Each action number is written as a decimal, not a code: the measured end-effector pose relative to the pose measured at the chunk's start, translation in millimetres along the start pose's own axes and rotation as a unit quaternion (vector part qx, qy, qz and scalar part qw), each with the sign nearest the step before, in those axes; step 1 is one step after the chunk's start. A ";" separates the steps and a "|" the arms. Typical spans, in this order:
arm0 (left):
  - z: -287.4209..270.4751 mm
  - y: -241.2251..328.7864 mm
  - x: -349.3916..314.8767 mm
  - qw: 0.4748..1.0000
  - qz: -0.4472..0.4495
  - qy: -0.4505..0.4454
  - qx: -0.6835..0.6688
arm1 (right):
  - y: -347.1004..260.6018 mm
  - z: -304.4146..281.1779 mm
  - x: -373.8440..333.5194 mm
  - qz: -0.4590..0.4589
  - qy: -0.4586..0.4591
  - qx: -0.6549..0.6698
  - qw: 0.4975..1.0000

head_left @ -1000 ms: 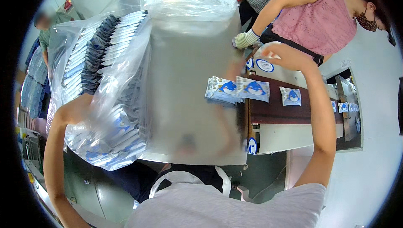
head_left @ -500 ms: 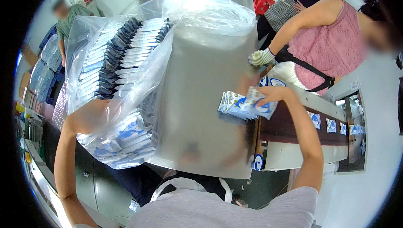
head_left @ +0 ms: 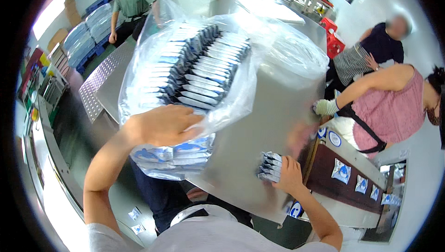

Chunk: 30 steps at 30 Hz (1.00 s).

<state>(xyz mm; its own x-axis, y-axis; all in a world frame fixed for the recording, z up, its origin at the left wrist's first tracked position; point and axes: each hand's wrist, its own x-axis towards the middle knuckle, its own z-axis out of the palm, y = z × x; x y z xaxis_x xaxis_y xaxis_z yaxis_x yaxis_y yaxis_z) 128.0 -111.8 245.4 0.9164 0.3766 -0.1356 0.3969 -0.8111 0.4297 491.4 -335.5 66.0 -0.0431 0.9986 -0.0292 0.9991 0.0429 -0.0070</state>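
A large clear plastic bag [head_left: 238, 108] lies on the steel table, packed with rows of small blue-and-white pillow packets [head_left: 201, 82]. My left hand [head_left: 162, 124] is over the bag's near part, its thumb and fingers at the film's edge, seemingly gripping it. More packets [head_left: 174, 157] lie flat below this hand. To the right, near the table edge, my right hand [head_left: 289, 175] is closed around a short stack of packets [head_left: 270, 166] standing on edge; its fingertips are partly hidden.
Single packets [head_left: 341, 172] sit on a brown conveyor belt [head_left: 324, 159] at the right. A co-worker in pink [head_left: 382, 103] bends beside it; others stand farther back. Empty-looking plastic film [head_left: 296, 55] covers the table's [head_left: 278, 96] far part. Two packets [head_left: 137, 229] are on the floor.
My view has turned and shifted. My right hand has drawn its packets from the conveyor side onto the table, now as an upright stack. My left hand has moved up over the bag film.
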 end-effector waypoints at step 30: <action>-49.0 -6.7 -3.6 0.921 -0.153 0.201 0.297 | -176.6 -115.4 237.4 -0.187 0.037 0.074 0.979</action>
<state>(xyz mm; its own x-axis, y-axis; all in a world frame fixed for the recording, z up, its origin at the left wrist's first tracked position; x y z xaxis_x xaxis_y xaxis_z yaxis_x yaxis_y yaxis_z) 119.6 -85.8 286.8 0.7117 0.6661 0.2233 0.7005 -0.6970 -0.1534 305.4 -102.6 175.7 -0.3996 0.9136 0.0756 0.9014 0.4066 -0.1491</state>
